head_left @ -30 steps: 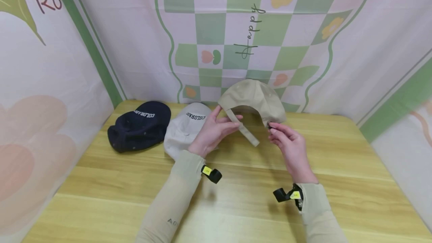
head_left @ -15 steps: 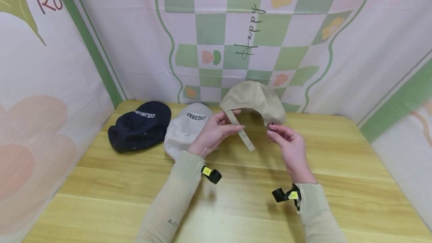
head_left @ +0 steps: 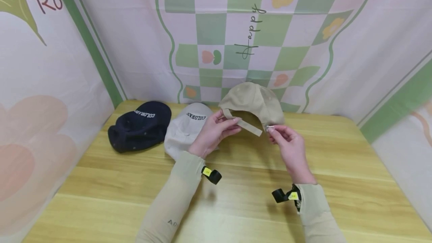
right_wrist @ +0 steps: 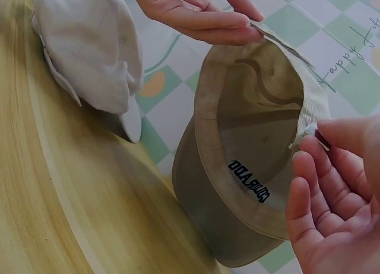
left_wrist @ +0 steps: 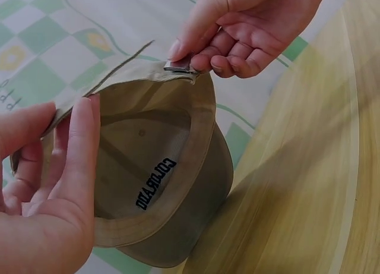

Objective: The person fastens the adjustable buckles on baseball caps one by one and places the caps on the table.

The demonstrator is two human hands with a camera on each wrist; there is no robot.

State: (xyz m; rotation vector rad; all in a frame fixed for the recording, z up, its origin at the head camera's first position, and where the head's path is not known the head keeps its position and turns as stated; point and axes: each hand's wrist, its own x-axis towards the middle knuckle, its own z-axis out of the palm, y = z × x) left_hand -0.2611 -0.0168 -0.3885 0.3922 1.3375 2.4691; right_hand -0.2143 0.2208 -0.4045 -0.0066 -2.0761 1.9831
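A beige baseball cap (head_left: 254, 98) is held up at the back of the table, its rear opening facing me. My left hand (head_left: 214, 132) pinches the cap's loose strap (head_left: 251, 127) between thumb and fingers; the strap's free end points right, toward the buckle. At the other side of the opening, my right hand (head_left: 289, 143) pinches the small metal buckle (head_left: 269, 128). Strap end and buckle are apart in the head view. Inside the cap, dark stitched lettering (left_wrist: 156, 183) shows in the left wrist view.
To the left of the beige cap lies a white cap (head_left: 183, 132) with dark lettering, close by my left hand. Farther left is a navy cap (head_left: 140, 126). A printed curtain (head_left: 209, 29) hangs behind the wooden table (head_left: 236, 201).
The strap's free end has swung up and right, from hanging down to pointing at the buckle. My left fingers have shifted along it. The buckle has turned in my right fingers.
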